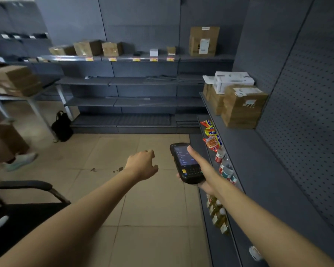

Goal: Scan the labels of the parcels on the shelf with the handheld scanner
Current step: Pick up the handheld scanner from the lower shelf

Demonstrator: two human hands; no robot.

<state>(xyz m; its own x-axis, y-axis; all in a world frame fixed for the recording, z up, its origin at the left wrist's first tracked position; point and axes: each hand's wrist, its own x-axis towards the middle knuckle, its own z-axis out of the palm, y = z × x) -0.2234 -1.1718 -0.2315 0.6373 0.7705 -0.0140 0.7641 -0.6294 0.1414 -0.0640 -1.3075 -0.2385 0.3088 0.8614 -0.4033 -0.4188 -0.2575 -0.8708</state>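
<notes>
Parcels of brown cardboard (pixel 241 106) sit at the far end of the grey metal side shelf (pixel 262 170), with more brown boxes (pixel 89 48) lined along the top board of the back shelving. Clasped in the right hand (pixel 202 170), thumb laid across its lit screen, the black handheld scanner (pixel 187 163) hangs just off that side shelf's front edge. Beside it the left hand (pixel 143 164) hovers above the tiled floor (pixel 152 209), loosely curled and holding nothing.
</notes>
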